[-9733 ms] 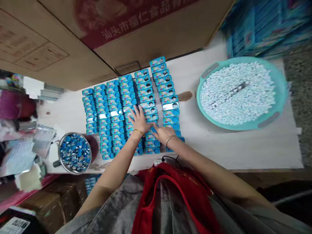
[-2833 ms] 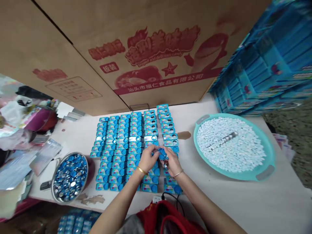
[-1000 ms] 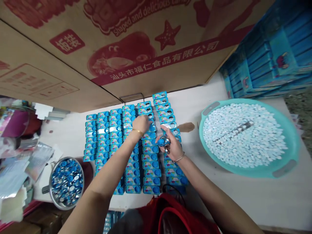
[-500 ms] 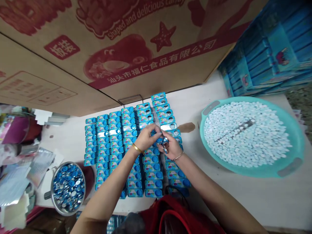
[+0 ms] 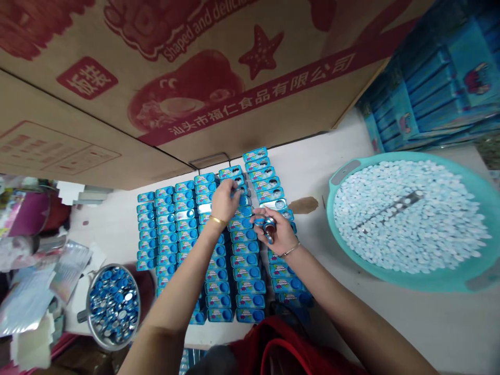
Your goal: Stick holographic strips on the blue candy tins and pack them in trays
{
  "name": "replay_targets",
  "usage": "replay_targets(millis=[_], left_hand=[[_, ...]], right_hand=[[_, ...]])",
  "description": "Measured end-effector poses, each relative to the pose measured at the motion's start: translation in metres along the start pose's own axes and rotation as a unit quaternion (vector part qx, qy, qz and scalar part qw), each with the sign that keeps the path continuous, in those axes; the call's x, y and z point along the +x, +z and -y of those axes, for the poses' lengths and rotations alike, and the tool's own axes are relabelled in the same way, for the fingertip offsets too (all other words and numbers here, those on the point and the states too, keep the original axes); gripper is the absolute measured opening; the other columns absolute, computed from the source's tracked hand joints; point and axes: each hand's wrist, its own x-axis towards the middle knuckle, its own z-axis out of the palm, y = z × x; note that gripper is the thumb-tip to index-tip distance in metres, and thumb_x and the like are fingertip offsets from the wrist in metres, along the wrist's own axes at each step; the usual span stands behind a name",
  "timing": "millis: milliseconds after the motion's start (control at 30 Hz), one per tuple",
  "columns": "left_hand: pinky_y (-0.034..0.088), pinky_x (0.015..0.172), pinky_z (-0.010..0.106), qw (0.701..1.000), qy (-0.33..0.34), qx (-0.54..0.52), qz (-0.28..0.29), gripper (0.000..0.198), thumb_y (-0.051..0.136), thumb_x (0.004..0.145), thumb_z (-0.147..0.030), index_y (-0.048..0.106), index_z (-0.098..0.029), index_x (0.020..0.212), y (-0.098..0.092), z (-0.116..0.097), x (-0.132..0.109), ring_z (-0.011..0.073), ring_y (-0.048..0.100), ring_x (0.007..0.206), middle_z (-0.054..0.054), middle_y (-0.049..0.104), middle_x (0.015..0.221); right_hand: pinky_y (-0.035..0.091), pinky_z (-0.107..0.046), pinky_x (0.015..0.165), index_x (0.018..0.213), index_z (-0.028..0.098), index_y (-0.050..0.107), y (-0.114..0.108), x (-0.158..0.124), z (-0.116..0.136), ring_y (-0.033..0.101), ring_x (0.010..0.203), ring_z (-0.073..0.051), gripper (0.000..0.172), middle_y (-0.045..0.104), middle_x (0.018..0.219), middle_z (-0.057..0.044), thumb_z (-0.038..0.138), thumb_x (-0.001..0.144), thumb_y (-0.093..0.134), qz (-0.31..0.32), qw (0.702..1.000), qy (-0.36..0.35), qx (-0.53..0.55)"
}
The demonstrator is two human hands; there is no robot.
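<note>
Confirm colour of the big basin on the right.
The basin is teal; head view.

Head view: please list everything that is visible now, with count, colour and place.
tins: many, blue, rows in the centre
held caps: few, blue and silver, above the tins
bowl: one, metal, lower left, full of blue caps
basin: one, teal, right, full of white tablets
cardboard boxes: two, brown, behind the tins
cartons: stack, blue, upper right
table: one, white, under all
left hand: one, fingertips on far tins
right hand: one, closed around held caps
</note>
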Motion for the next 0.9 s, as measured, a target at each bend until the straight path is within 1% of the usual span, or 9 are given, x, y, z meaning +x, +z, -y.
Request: replay_targets(millis=[133,200,300,367,433,533,633,800,900], left_hand=[[0.042,0.087,0.034,0.992,0.060,0.076,0.076,0.004,0.056,0.085,-0.023,0.058,-0.020,0.085,-0.001,0.009,0.011,0.0218,0.058,0.097,0.007,0.063,0.098],[0.042,0.089,0.034,0.994,0.055,0.076,0.060,0.011,0.050,0.088,-0.024,0.060,-0.020,0.090,-0.002,0.013,0.011,0.0218,0.057,0.099,0.008,0.063,0.102],[0.040,0.097,0.039,0.994,0.002,0.107,0.000,0.025,0.051,0.087,-0.027,0.060,-0.019,0.109,-0.001,0.016,0.013,0.0259,0.053,0.111,0.012,0.059,0.118],[0.035,0.104,0.046,0.990,-0.036,0.139,-0.007,0.048,0.060,0.082,-0.030,0.052,-0.020,0.128,0.001,0.016,0.019,0.0314,0.044,0.127,0.014,0.049,0.138],[0.025,0.112,0.052,0.984,-0.074,0.158,0.020,0.073,0.067,0.076,-0.033,0.038,-0.023,0.142,0.004,0.014,0.028,0.0351,0.027,0.141,0.013,0.032,0.153],[0.011,0.117,0.059,0.973,-0.139,0.171,0.075,0.096,0.074,0.071,-0.039,0.022,-0.025,0.151,0.008,0.012,0.041,0.0362,0.003,0.149,0.012,0.012,0.162],[0.004,0.116,0.063,0.959,-0.193,0.181,0.102,0.110,0.077,0.066,-0.045,0.013,-0.025,0.153,0.010,0.012,0.052,0.0378,-0.006,0.149,0.013,0.003,0.163],[0.003,0.115,0.066,0.950,-0.209,0.206,0.109,0.115,0.080,0.063,-0.047,0.011,-0.025,0.153,0.009,0.009,0.055,0.0399,-0.007,0.148,0.014,-0.001,0.163],[0.011,0.115,0.063,0.969,-0.145,0.194,0.040,0.098,0.077,0.069,-0.041,0.025,-0.024,0.150,0.005,0.003,0.039,0.0400,0.004,0.148,0.016,0.015,0.160]], right_hand=[[0.026,-0.018,0.033,0.087,0.017,0.063,-0.005,-0.004,0.002,0.048,0.050,-0.010,0.024,0.066,0.077,-0.005,0.038,0.075,0.062,0.012,0.999,-0.004,0.041],[0.025,-0.017,0.033,0.088,0.016,0.064,-0.007,-0.005,0.003,0.047,0.051,-0.010,0.024,0.067,0.079,-0.006,0.035,0.074,0.063,0.021,0.999,-0.006,0.045],[0.022,-0.016,0.033,0.090,0.016,0.065,-0.008,-0.005,0.003,0.044,0.050,-0.008,0.024,0.067,0.079,-0.007,0.034,0.075,0.066,0.026,0.999,-0.001,0.040],[0.020,-0.015,0.033,0.090,0.017,0.064,-0.008,-0.003,0.003,0.041,0.048,-0.007,0.025,0.067,0.079,-0.006,0.039,0.077,0.066,0.029,0.999,0.005,0.035],[0.018,-0.015,0.033,0.088,0.018,0.063,-0.008,-0.002,0.003,0.041,0.047,-0.007,0.028,0.067,0.078,-0.006,0.044,0.079,0.067,0.031,0.999,0.011,0.029],[0.018,-0.016,0.033,0.087,0.019,0.062,-0.008,-0.001,0.003,0.042,0.047,-0.007,0.032,0.067,0.077,-0.006,0.050,0.079,0.067,0.032,0.999,0.011,0.013],[0.017,-0.017,0.033,0.087,0.019,0.063,-0.009,-0.001,0.004,0.043,0.045,-0.007,0.034,0.068,0.077,-0.005,0.051,0.077,0.068,0.037,0.999,0.000,-0.006],[0.017,-0.016,0.033,0.086,0.020,0.059,-0.006,0.002,0.002,0.042,0.041,-0.006,0.038,0.067,0.071,-0.003,0.055,0.074,0.070,0.029,0.999,-0.020,-0.027],[0.017,-0.016,0.032,0.082,0.020,0.054,-0.004,0.004,0.003,0.043,0.041,-0.006,0.041,0.067,0.069,-0.002,0.058,0.074,0.068,0.006,0.999,-0.037,-0.025]])
